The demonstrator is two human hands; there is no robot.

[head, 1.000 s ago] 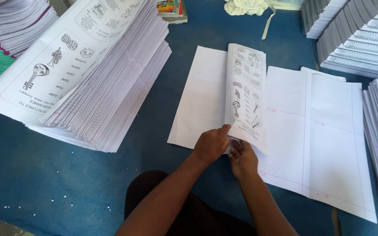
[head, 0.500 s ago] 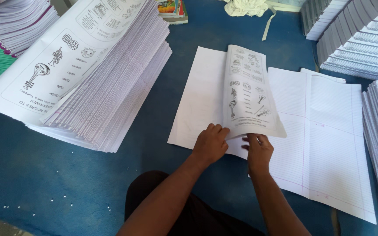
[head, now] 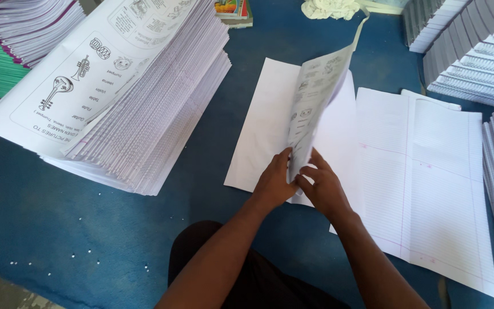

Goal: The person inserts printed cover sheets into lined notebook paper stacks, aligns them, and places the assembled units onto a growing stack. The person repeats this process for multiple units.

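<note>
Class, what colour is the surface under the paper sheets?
Blue surface, clearest in the head view.

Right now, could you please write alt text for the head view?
The left hand and right hand pinch an upright folded printed white sheet over a flat white sheet on a blue surface, beside a tall stack of printed sheets.

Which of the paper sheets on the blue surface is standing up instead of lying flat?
The printed sheet pinched between both hands; the others lie flat.
</note>
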